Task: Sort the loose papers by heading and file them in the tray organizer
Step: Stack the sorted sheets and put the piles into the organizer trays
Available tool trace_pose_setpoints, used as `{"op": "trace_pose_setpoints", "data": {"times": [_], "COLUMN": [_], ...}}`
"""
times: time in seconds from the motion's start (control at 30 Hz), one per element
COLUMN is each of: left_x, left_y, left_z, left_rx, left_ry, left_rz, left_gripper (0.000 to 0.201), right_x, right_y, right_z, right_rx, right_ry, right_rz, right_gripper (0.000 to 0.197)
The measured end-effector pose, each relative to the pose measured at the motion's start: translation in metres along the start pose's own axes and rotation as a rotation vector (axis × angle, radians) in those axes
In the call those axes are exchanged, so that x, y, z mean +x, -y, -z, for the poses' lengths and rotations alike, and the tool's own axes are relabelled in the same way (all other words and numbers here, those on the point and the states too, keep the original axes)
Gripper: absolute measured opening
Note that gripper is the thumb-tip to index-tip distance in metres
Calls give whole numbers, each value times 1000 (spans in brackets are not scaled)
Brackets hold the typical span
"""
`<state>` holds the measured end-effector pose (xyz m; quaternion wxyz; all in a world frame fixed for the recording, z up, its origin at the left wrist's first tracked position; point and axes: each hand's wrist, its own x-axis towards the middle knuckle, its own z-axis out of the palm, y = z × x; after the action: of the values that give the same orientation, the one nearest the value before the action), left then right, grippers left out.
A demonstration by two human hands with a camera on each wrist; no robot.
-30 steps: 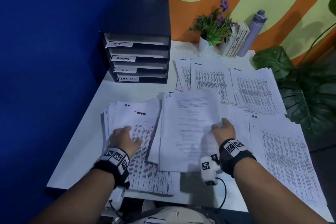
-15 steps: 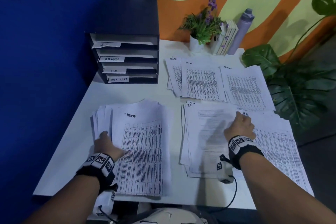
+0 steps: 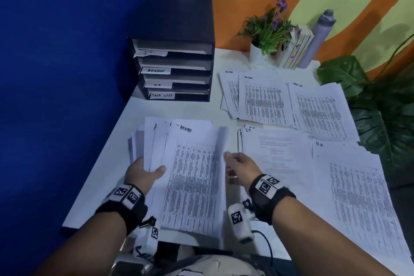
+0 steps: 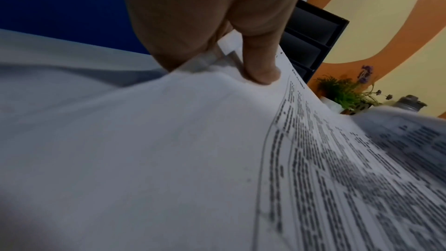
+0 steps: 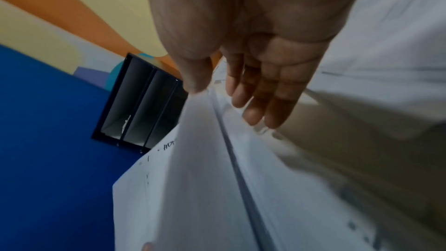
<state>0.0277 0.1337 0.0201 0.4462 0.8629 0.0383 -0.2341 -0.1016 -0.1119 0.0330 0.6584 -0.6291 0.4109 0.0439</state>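
Pinching the left edge of the white printed paper stack headed ADMIN (image 3: 190, 172), the left hand (image 3: 143, 172) has its thumb on top and fingers underneath, raising that side off the white table (image 3: 105, 163). The right hand (image 3: 240, 168) hangs beside the stack's right edge, fingers straight and loose, holding nothing. The stack's long axis runs away from the person, toward the black four-slot tray organizer (image 3: 174, 51) straight ahead, so I judge the left hand better placed to carry it there.
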Motion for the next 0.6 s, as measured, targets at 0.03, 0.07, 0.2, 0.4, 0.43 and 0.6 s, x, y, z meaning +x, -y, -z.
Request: {"op": "trace_pose_setpoints", "data": {"times": [0.03, 0.07, 0.2, 0.4, 0.43, 0.6], "left_x": [0, 0, -2, 6, 8, 9], "left_y": [0, 1, 0, 5, 7, 9], "left_z": [2, 3, 7, 14, 15, 17], "left_rx": [-32, -57, -120, -126, -119, -178], "left_ry": [-17, -28, -46, -127, -136, -103], "left_rz": [-5, -7, -39, -63, -50, -36], "left_gripper": [51, 46, 40, 13, 14, 19], "right_x": [-2, -2, -6, 5, 6, 9], "right_y": [1, 1, 4, -2, -1, -3], "right_z": [-1, -2, -4, 0, 3, 6], "right_rx": [53, 64, -8, -432, -446, -388], "right_ry": [10, 30, 15, -250, -274, -258], "right_rz": [-16, -34, -46, 196, 202, 188], "right_gripper": [46, 54, 66, 32, 33, 18]}}
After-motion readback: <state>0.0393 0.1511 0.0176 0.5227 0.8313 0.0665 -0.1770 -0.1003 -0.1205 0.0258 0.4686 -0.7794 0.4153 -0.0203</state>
